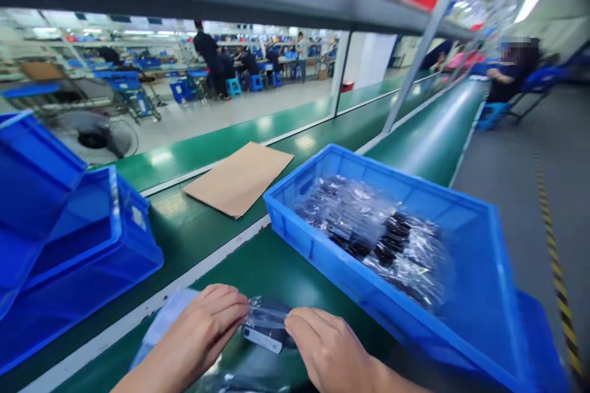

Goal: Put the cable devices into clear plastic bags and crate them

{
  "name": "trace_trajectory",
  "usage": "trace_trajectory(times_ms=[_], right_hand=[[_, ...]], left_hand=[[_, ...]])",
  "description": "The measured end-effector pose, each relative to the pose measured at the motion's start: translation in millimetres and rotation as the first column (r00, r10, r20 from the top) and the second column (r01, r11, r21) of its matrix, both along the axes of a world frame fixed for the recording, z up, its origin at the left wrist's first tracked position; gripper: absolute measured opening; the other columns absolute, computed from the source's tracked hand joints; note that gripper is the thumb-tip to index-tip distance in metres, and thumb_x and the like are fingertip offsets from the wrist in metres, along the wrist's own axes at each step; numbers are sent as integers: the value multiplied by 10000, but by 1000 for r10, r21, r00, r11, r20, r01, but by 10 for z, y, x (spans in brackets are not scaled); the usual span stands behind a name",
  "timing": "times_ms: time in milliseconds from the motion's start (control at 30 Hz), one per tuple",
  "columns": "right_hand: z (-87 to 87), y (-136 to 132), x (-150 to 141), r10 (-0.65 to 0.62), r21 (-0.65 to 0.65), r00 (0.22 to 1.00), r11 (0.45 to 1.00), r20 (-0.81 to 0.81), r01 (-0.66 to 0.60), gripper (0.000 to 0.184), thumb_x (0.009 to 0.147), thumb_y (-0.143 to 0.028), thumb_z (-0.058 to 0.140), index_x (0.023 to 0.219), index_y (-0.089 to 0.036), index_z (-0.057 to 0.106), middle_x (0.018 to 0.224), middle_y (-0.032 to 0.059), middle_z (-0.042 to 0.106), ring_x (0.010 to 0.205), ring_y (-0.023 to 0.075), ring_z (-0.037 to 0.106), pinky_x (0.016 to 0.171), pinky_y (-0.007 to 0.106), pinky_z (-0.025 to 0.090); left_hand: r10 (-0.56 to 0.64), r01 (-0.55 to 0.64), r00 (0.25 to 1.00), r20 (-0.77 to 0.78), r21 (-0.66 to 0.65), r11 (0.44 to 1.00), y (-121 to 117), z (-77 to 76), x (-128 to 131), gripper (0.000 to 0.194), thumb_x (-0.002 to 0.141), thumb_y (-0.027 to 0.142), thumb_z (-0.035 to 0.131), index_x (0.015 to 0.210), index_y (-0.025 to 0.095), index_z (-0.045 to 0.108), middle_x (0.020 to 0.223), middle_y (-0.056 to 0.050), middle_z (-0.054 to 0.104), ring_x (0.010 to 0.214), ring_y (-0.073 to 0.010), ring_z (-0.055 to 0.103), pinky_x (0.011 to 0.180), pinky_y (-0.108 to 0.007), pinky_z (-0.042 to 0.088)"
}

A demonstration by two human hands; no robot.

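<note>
Between my two hands is a clear plastic bag (268, 314) with something dark inside and a flat white-and-grey piece along its near side. My left hand (209, 322) pinches the bag's left end, fingers closed. At the other end my right hand (329, 344) grips it with bent fingers. The exact kind of item inside cannot be made out. Partly under my left forearm lies a pale bluish stack of sheets or bags (168, 319). Another clear bag (249, 382) with dark contents shows at the bottom edge.
To the right, a blue bin (322, 258) holds several clear bags (364, 221) with dark items. Stacked blue crates (133, 239) stand at left. A cardboard sheet (239, 178) lies on the green belt (184, 258). A metal post (415, 55) rises behind; a seated person (514, 73) is far right.
</note>
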State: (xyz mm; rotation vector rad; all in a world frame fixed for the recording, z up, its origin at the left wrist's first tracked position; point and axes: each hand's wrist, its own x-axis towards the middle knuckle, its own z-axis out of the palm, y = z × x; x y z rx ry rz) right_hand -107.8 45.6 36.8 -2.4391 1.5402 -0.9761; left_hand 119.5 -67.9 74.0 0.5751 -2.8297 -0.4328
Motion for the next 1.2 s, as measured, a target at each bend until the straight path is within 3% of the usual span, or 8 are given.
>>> trace_trajectory(times_ms=[133, 300, 433, 567, 733, 933, 1067, 1200], right_hand=[[696, 166, -341, -72, -92, 997, 993, -33, 68, 281, 914, -87, 327, 852, -133, 598, 796, 60, 619, 714, 152, 583, 658, 245, 495], [1587, 447, -889, -237, -180, 966, 960, -103, 216, 229, 921, -82, 424, 982, -136, 638, 886, 44, 662, 810, 130, 622, 772, 230, 500], [1888, 435, -1402, -324, -191, 917, 940, -234, 284, 201, 928, -127, 464, 1026, -162, 635, 960, 30, 671, 853, 125, 630, 760, 228, 482], [1698, 188, -1752, -286, -20, 903, 955, -321, 296, 222, 943, -147, 419, 1036, -170, 619, 953, 33, 665, 838, 141, 625, 721, 250, 453], [1113, -225, -1891, -124, 337, 912, 903, -390, 266, 207, 938, -134, 387, 900, -164, 589, 825, 30, 642, 705, 142, 602, 624, 255, 375], [506, -692, -1880, 46, 503, 911, 844, -409, 184, 163, 913, -120, 416, 900, -154, 574, 864, 55, 662, 734, 165, 632, 590, 255, 330], [309, -899, -1878, 73, 501, 881, 843, -468, 196, 216, 853, -46, 427, 955, -148, 588, 882, 68, 660, 743, 194, 646, 600, 263, 377], [257, -895, -1833, 45, 418, 863, 887, -503, 197, 200, 894, -136, 462, 1057, -133, 578, 1020, 120, 614, 856, 237, 625, 685, 316, 465]], left_hand=[[-190, 179, 973, -128, -98, 979, -220, 667, -440, 208, 953, 188, 436, 1088, 231, 589, 1056, -33, 631, 946, -110, 588, 811, -183, 462], [-394, 378, 911, -127, -132, 916, -362, 1553, -1250, 188, 954, 203, 447, 1027, 196, 620, 1007, -33, 637, 925, -100, 582, 816, -185, 449], [-392, 368, 913, -115, -182, 912, -436, 1832, -1863, 185, 926, 296, 520, 893, 167, 649, 899, -24, 644, 841, -105, 567, 768, -201, 431], [-377, 372, 926, 6, -179, 911, -631, 1633, -2279, 145, 898, 232, 547, 862, 153, 662, 882, -26, 655, 832, -105, 570, 747, -188, 420], [-393, 427, 881, 263, -84, 900, -937, 1030, -2540, 118, 862, 133, 547, 853, 150, 663, 865, -33, 665, 860, -130, 571, 768, -205, 429], [-371, 445, 796, 479, -46, 894, -1150, 459, -2691, 184, 830, 74, 518, 744, 137, 668, 745, -29, 658, 716, -121, 564, 682, -208, 422], [-323, 381, 818, 476, -27, 924, -1234, 304, -2763, 210, 779, 26, 538, 645, 152, 639, 616, 14, 609, 562, -101, 517, 571, -191, 385], [-270, 319, 821, 504, -11, 948, -1318, 377, -2764, 193, 738, 15, 627, 837, 168, 691, 737, 15, 661, 664, -124, 589, 635, -192, 440]])
